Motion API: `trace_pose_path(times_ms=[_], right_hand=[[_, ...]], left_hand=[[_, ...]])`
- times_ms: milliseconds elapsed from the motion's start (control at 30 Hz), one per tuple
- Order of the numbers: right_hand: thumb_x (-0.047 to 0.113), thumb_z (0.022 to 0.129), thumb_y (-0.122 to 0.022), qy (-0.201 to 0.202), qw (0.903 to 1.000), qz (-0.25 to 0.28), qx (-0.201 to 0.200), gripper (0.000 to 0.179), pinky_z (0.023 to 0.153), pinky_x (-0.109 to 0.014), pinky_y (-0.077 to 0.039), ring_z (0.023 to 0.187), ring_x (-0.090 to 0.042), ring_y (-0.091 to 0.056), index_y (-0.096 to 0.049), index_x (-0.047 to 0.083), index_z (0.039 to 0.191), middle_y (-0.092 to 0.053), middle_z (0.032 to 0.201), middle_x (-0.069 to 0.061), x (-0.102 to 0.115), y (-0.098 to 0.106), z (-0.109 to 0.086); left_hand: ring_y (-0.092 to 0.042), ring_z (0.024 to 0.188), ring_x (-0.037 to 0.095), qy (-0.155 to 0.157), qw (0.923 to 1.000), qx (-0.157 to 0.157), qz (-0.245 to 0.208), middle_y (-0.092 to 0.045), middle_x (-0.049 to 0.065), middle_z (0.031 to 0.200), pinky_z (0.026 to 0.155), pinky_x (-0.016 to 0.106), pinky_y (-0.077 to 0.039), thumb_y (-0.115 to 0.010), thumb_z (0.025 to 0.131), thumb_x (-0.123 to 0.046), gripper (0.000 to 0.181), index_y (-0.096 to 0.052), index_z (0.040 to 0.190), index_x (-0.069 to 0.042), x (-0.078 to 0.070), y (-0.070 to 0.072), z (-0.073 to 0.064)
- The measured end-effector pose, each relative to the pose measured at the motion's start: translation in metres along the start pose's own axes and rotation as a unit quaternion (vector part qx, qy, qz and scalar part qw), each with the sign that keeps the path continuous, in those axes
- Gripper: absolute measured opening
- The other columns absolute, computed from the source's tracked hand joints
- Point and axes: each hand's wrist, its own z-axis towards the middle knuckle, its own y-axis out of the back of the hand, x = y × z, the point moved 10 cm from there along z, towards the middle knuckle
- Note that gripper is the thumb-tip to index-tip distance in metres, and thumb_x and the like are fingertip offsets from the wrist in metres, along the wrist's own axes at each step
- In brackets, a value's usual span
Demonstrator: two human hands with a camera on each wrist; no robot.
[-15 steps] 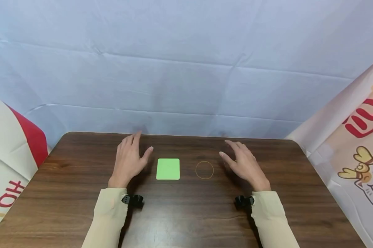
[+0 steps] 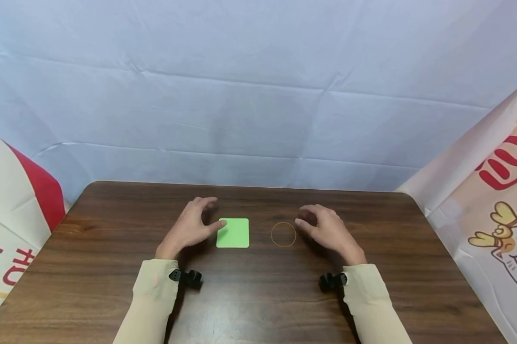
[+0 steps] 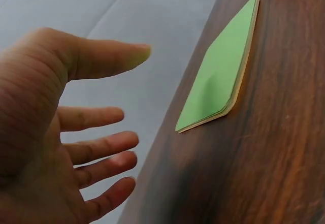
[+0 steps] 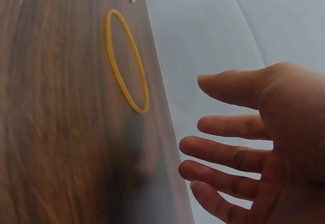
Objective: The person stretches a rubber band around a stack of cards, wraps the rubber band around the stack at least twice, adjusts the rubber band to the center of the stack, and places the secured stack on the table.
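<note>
Left hand [image 2: 187,230] and right hand [image 2: 329,230] hover well apart, fingers loosely spread, gripping nothing, left and right of the head view's centre. Between them, just below mid-frame, a green card stack [image 2: 236,236] lies flat on the wood-grain table [image 2: 284,286]; a yellow rubber band [image 4: 111,56] lies just to its right. We judge the stack light, fairly stiff, apt to splay: best pinched by opposite edges. Whether its layers are bound, we cannot tell. Band we'd expect soft, stretchy, nearly weightless; pinch it at the rim. Left hand's thumb overlaps the stack's upper-left corner in the head view, but the left wrist view shows it clear. Right hand's thumb points toward the band, near, not touching.
</note>
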Motion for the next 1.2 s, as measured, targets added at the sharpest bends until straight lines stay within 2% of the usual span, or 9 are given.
trace_pose_path(times_ms=[200, 367, 567, 833, 1067, 1200], right_hand=[[0.032, 0.099, -0.068, -0.003, 0.9997, 0.010, 0.024, 0.041, 0.086, -0.048, -0.051, 0.100, -0.026, -0.062, -0.066, 0.005, 0.130, -0.067, 0.113, -0.009, 0.004, -0.014, 0.003], [0.030, 0.097, -0.070, -0.004, 0.9991, 0.008, 0.041, 0.043, 0.084, -0.047, -0.051, 0.095, -0.024, -0.059, -0.065, 0.002, 0.129, -0.064, 0.110, -0.009, 0.009, -0.022, 0.004], [0.032, 0.097, -0.071, -0.006, 0.9986, -0.004, 0.052, 0.047, 0.083, -0.045, -0.048, 0.094, -0.025, -0.055, -0.064, 0.001, 0.131, -0.058, 0.112, -0.011, 0.010, -0.028, 0.004], [0.032, 0.097, -0.070, -0.005, 0.9982, -0.013, 0.057, 0.047, 0.085, -0.047, -0.048, 0.098, -0.025, -0.054, -0.065, 0.001, 0.131, -0.056, 0.113, -0.011, 0.012, -0.033, 0.003], [0.032, 0.097, -0.071, -0.013, 0.9983, -0.023, 0.053, 0.045, 0.082, -0.044, -0.046, 0.094, -0.023, -0.051, -0.066, 0.002, 0.130, -0.055, 0.111, -0.010, 0.013, -0.033, 0.003], [0.029, 0.097, -0.072, -0.020, 0.9985, -0.019, 0.048, 0.038, 0.080, -0.044, -0.046, 0.092, -0.022, -0.051, -0.068, 0.004, 0.124, -0.055, 0.108, -0.009, 0.011, -0.033, 0.003]], left_hand=[[-0.050, 0.117, 0.034, -0.006, 0.9981, 0.057, -0.021, -0.054, 0.016, 0.127, 0.096, 0.054, -0.045, -0.081, 0.085, -0.033, 0.071, -0.054, 0.144, -0.004, 0.000, -0.020, 0.000], [-0.046, 0.117, 0.034, -0.005, 0.9965, 0.083, -0.011, -0.051, 0.016, 0.128, 0.098, 0.057, -0.043, -0.086, 0.081, -0.033, 0.075, -0.055, 0.144, -0.007, 0.001, -0.029, 0.000], [-0.041, 0.116, 0.032, 0.011, 0.9952, 0.096, 0.014, -0.047, 0.016, 0.130, 0.098, 0.056, -0.041, -0.092, 0.073, -0.032, 0.083, -0.056, 0.144, -0.009, 0.006, -0.034, -0.002], [-0.039, 0.116, 0.035, 0.017, 0.9940, 0.105, 0.024, -0.045, 0.018, 0.132, 0.099, 0.057, -0.037, -0.094, 0.072, -0.025, 0.078, -0.058, 0.139, -0.008, 0.007, -0.037, -0.003], [-0.039, 0.107, 0.034, 0.033, 0.9936, 0.104, 0.027, -0.047, 0.015, 0.119, 0.091, 0.050, -0.035, -0.097, 0.066, -0.023, 0.075, -0.058, 0.128, -0.004, 0.004, -0.038, -0.001], [-0.040, 0.101, 0.029, 0.042, 0.9942, 0.097, 0.022, -0.049, 0.010, 0.110, 0.086, 0.046, -0.033, -0.097, 0.063, -0.021, 0.077, -0.056, 0.125, -0.004, 0.001, -0.037, 0.000]])
